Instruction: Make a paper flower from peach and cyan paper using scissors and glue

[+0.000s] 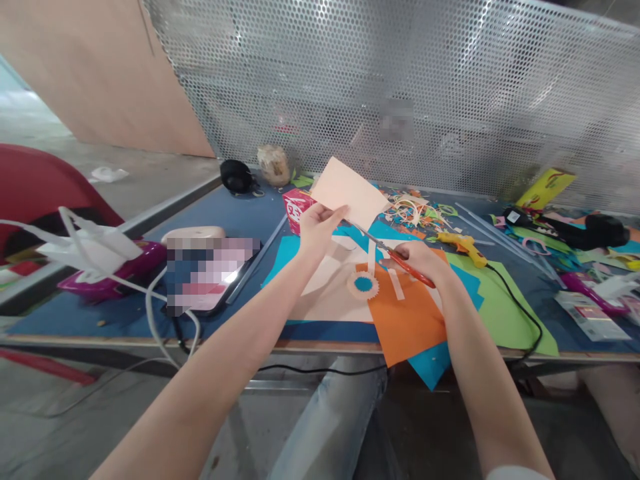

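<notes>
While the head camera looks down across a blue desk (200, 213), two bare hands meet in mid-air above layered coloured paper. The fingers of the left hand (319, 225) pinch a cream card (347, 190) near its lower edge, raising it clear of the sheets, probably so the blades have room beneath and the card stays steady. The right hand (420, 259) has its fingers curled around the handles of orange-red scissors (411, 268), whose blades point leftward to the card's lower edge, close to the left fingertips; whether they bite into it I cannot tell. Below lies a fringed pale ring with a blue centre (363, 285), resting flat on the papers, perhaps to keep it uncrushed and in sight. An orange sheet (407, 327) overhangs the front edge, seemingly for lack of space. Just beyond the right hand, a yellow glue gun (463, 245) sits apparently within easy reach, its cord trailing over a green sheet (523, 320). Curly scraps (415, 210) are heaped toward the perforated metal panel (400, 80), likely to leave working room.
</notes>
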{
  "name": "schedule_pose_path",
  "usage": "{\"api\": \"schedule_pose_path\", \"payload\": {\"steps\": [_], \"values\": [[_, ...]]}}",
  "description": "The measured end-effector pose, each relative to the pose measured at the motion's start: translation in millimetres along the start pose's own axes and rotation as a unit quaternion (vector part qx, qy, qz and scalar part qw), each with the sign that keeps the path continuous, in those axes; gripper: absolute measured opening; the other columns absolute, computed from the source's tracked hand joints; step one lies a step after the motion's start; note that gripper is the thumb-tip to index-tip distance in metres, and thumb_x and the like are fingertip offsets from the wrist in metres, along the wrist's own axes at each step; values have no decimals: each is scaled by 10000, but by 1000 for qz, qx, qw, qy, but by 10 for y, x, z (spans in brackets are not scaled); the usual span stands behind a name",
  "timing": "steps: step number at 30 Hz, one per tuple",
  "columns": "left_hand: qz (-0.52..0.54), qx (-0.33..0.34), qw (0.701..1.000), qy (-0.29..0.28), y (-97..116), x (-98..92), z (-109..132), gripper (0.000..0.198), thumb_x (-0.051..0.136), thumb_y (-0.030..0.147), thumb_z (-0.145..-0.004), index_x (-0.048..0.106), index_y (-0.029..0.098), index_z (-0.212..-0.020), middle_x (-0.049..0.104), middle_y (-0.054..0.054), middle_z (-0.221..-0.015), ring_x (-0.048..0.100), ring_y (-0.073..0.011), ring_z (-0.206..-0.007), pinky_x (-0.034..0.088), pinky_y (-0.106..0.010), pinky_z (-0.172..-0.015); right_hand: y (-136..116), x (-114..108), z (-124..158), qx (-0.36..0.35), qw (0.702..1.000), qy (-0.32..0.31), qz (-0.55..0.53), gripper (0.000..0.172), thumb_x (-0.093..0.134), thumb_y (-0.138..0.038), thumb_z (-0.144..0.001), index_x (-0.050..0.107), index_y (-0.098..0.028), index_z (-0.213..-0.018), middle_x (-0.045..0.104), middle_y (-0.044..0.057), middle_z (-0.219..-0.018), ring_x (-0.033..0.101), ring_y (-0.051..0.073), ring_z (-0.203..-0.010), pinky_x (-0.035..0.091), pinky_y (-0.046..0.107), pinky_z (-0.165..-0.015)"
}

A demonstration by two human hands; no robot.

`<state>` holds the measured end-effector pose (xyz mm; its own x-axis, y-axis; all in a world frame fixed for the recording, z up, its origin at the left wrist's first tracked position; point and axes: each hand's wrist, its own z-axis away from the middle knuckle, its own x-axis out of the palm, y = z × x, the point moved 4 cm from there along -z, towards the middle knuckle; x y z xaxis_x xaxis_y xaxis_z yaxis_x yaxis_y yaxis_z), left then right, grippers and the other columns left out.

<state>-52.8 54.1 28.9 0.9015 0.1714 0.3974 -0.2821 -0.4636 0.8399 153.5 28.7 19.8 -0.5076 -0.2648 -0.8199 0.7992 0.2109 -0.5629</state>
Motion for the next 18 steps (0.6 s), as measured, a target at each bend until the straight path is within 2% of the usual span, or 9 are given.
{"api": "schedule_pose_path", "payload": {"steps": [13,18], "values": [[-3,-23,1000,-4,-4,42,35,235,743,266,-499,624,134,-653,622,21,-544,514,-64,-457,423,-186,-476,23,34,-19,-18,1000,-7,-3,463,546,-623,-653,501,-165,-604,345,-32,-550,328,84,-520,228,230,-466],[-9,-22,1000,3,2,40,29,231,745,272,-491,612,138,-624,603,26,-517,510,-66,-451,424,-190,-473,40,35,-14,-14,1000,-10,-9,465,530,-631,-662,516,-166,-636,390,-28,-564,353,83,-505,238,231,-463]]}}
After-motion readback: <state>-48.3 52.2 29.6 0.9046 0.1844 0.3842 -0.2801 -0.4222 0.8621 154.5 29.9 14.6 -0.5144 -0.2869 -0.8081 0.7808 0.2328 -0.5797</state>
